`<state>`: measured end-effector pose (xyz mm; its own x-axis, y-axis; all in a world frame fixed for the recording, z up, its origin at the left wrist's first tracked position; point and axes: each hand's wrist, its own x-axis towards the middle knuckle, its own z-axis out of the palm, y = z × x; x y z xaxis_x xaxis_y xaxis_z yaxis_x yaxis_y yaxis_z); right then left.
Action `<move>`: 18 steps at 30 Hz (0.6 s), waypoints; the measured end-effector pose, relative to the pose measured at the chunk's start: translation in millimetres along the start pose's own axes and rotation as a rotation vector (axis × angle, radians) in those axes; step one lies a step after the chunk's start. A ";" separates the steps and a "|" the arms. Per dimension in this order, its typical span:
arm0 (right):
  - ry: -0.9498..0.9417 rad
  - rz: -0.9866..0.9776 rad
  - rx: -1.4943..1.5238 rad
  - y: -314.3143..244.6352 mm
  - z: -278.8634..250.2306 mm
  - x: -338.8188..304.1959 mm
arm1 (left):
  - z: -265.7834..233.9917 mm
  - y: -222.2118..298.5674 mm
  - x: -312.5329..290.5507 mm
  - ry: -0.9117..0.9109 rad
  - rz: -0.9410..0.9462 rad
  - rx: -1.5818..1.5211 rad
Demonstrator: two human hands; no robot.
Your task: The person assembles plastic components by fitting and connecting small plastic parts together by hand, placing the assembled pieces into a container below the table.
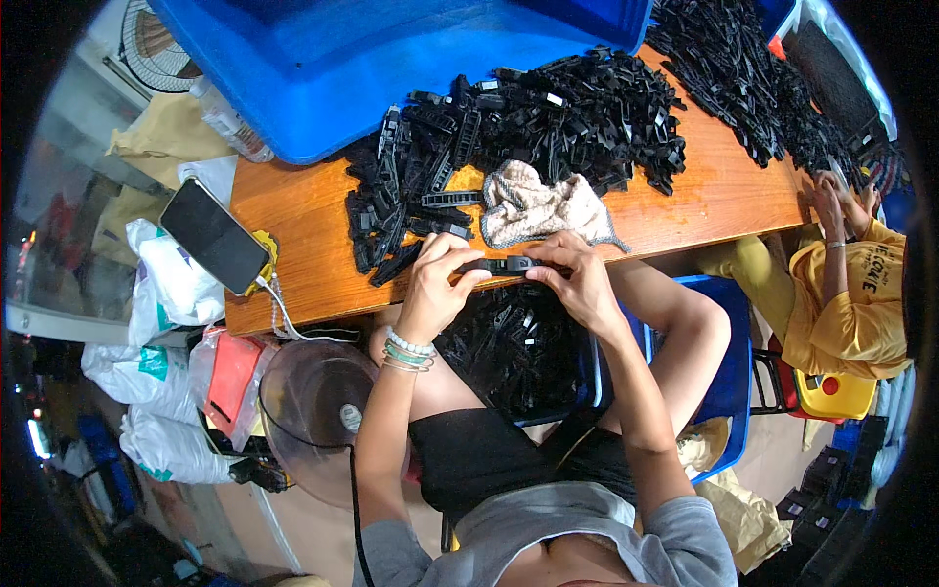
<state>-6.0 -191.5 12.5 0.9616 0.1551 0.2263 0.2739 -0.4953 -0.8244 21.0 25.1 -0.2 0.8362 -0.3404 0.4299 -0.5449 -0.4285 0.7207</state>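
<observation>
Head view, looking steeply down, close

I have both forearms reaching forward, elbows bent, my left hand point(437, 277) and right hand point(575, 274) curled in a pinching grip, fingertips nearly meeting at centre.

Grey short-sleeved tee, sleeves rolling off at about 5 and 7 o'clock at the bottom of the shot, plus black shorts a bit above that. Forearms are bare. Left hand point(437, 277) has a stack of bracelets point(405, 353) at the wrist: white beads and a couple of teal-green bands. Right hand point(579, 276) has nothing on the wrist.
</observation>
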 end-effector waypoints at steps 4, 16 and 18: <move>0.067 -0.018 0.027 1.0 4.7 -4.7 | 0.0 -0.2 2.6 -0.002 0.033 0.001; -0.092 -0.090 -0.037 -3.1 4.8 -3.6 | -6.2 6.2 -2.5 0.005 0.116 -0.026; -0.153 -0.097 -0.030 -9.7 -8.5 -6.1 | -19.4 11.8 -14.0 0.134 0.122 0.036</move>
<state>-14.4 -194.9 23.6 0.9176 0.3304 0.2210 0.3681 -0.4967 -0.7860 4.1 41.1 12.8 0.7634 -0.2782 0.5830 -0.6424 -0.4210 0.6404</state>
